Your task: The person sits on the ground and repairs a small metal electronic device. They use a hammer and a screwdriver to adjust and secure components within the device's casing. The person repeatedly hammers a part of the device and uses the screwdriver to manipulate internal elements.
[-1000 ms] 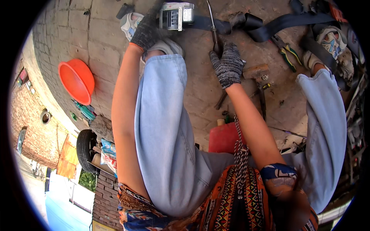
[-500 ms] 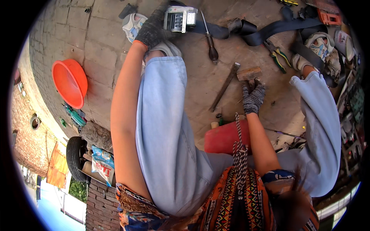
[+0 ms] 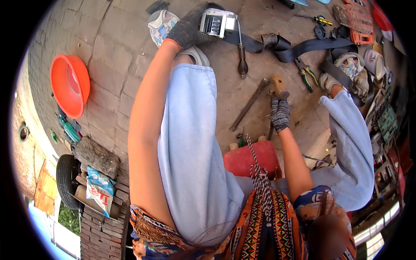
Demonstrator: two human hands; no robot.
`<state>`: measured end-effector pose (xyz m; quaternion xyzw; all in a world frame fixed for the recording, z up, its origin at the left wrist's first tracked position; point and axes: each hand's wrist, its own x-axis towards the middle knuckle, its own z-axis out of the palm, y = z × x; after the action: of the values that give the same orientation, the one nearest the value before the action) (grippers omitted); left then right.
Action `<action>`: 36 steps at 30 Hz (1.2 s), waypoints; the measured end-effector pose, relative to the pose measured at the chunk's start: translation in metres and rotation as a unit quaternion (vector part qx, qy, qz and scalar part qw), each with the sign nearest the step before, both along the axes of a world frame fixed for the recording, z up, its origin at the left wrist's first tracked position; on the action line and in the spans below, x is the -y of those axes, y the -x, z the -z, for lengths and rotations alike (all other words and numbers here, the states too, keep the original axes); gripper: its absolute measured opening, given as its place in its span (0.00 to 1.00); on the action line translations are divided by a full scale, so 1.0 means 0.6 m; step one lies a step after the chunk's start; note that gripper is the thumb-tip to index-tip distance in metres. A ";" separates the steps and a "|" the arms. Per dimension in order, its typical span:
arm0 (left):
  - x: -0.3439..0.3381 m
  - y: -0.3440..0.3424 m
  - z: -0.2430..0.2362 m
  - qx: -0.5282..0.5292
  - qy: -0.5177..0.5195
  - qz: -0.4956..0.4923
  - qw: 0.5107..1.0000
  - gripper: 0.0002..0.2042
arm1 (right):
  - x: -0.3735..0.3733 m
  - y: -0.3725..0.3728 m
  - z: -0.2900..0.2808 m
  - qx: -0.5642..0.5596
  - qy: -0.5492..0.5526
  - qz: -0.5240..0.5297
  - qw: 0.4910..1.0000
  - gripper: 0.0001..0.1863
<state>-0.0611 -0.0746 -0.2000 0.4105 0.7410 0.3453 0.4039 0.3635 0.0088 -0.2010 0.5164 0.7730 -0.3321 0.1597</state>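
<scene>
My left hand [image 3: 188, 30], in a dark glove, grips a silver metal ratchet housing [image 3: 216, 21] with a black webbing strap [image 3: 290, 54] running to the right. A dark-handled screwdriver [image 3: 242, 60] lies pointing toward the housing. My right hand [image 3: 280, 112], in a grey knit glove, is closed on a wooden-headed hammer [image 3: 279, 86]. Beside it lie a long metal bar [image 3: 249, 104] and green-yellow pliers [image 3: 307, 73].
A red plastic basin [image 3: 65, 84] stands at the left, above a tyre [image 3: 65, 182], a stone [image 3: 95, 156] and a bag [image 3: 99, 190]. A red seat [image 3: 251, 158] is between my legs. Scattered tools, a white can [image 3: 373, 63] and orange case [image 3: 359, 37] are at the right.
My right hand has left the screwdriver on the ground, moved down and right, and taken hold of the hammer, whose head is now turned more upright.
</scene>
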 end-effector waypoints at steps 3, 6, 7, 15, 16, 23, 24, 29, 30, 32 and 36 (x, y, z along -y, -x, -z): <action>-0.007 0.000 -0.013 0.034 0.012 -0.033 0.999 0.51 | -0.007 0.042 -0.019 -0.108 0.019 0.038 0.993 0.25; -0.014 -0.002 -0.024 0.032 0.030 -0.052 0.998 0.51 | -0.016 0.078 -0.011 -0.117 0.018 -0.005 0.993 0.25; -0.010 -0.002 -0.025 0.034 0.033 -0.059 0.997 0.51 | -0.017 0.097 -0.019 -0.105 0.019 -0.017 0.994 0.24; 0.006 0.007 -0.019 0.100 0.020 -0.126 0.987 0.47 | -0.036 0.170 -0.034 -0.042 0.058 -0.015 0.997 0.20; 0.007 0.010 -0.019 0.094 0.015 -0.125 0.988 0.46 | -0.041 0.179 -0.047 -0.024 0.063 -0.011 0.998 0.19; 0.043 0.021 0.033 0.014 -0.004 -0.092 0.996 0.45 | -0.056 0.303 -0.077 -0.362 0.009 0.116 0.925 0.14; 0.051 0.022 0.058 -0.013 -0.016 -0.077 0.997 0.46 | -0.057 0.340 -0.078 -0.368 0.068 0.131 0.918 0.16; -0.011 0.014 -0.006 0.028 -0.004 -0.078 0.997 0.44 | -0.085 0.458 0.016 -0.414 0.308 0.242 0.822 0.27; -0.006 0.013 -0.006 0.051 -0.012 -0.099 0.994 0.44 | -0.083 0.471 0.009 -0.358 0.308 0.220 0.854 0.28; 0.009 0.003 -0.032 0.102 -0.036 -0.129 0.986 0.45 | -0.058 0.478 -0.039 -0.406 0.297 0.230 0.833 0.30; 0.008 -0.044 -0.125 0.207 -0.156 -0.150 0.954 0.49 | -0.055 0.454 -0.175 -0.452 0.280 0.247 0.810 0.34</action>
<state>-0.0348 -0.0795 -0.1252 0.2726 0.6310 0.5906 0.4228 0.0911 0.0420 -0.0959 0.4145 0.4780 -0.7583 -0.1571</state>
